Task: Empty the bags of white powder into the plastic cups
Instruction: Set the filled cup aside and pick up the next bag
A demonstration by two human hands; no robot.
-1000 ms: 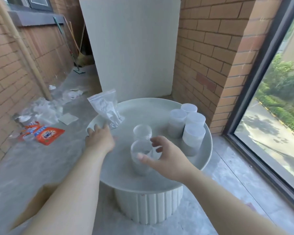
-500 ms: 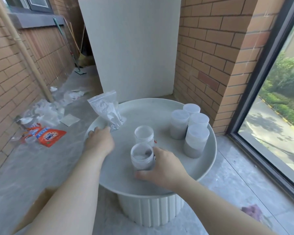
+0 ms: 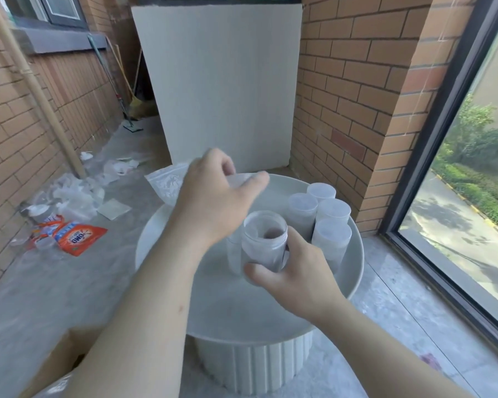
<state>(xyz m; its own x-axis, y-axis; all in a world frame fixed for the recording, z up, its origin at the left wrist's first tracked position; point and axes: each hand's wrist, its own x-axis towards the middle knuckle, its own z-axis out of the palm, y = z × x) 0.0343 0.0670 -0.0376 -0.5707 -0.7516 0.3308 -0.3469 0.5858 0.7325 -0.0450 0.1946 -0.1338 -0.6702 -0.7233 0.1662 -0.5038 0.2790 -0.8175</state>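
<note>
My right hand [image 3: 296, 278] grips an open clear plastic cup [image 3: 265, 245] and holds it just above the round white table [image 3: 242, 314]. A little white powder lies inside the cup. A second clear cup [image 3: 233, 254] stands right behind it, mostly hidden. My left hand [image 3: 213, 199] is raised over the back of the table with its fingers curled on a clear bag of white powder [image 3: 167, 185]. The bag sticks out to the left of that hand, and a pale edge shows between thumb and fingers; this part is blurred.
Several capped cups [image 3: 331, 239] holding powder cluster at the table's right rim. Empty bags [image 3: 75, 196] and an orange detergent pack [image 3: 78, 237] litter the floor on the left. A brick wall and a white board stand behind; a glass window [image 3: 472, 196] runs along the right.
My right hand closed round the open cup and lifted it. My left hand left the table's left rim, rose and took hold of the powder bag.
</note>
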